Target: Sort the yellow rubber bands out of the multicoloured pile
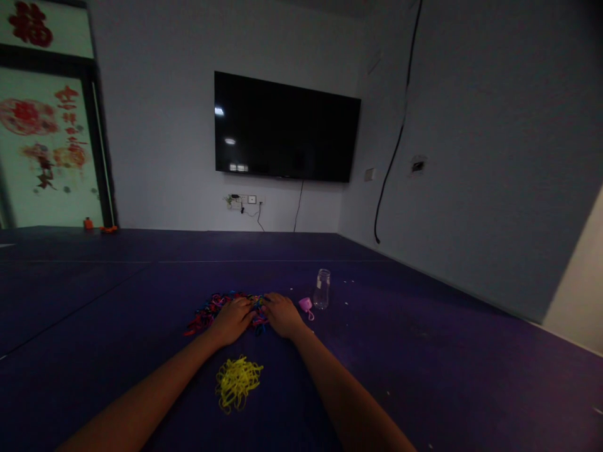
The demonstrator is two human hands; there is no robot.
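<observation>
A heap of many-coloured bands (207,312) lies on the dark blue surface (405,351). My left hand (234,320) rests on the right part of this heap, its fingers bent over the bands. Close beside it, my right hand (282,314) touches the heap's right edge with its fingertips. Whether either hand grips a band is too small to tell. Nearer to me, between my forearms, is a separate pile of yellow bands (238,383). To the right of my right hand are a pink cap with a loop (306,305) and an upright, clear, uncapped bottle (322,290).
Small white scraps (347,304) are scattered right of the bottle. Orange objects (108,230) sit at the far left edge. A black television (286,129) hangs on the wall, and a black cable (400,135) dangles at the right.
</observation>
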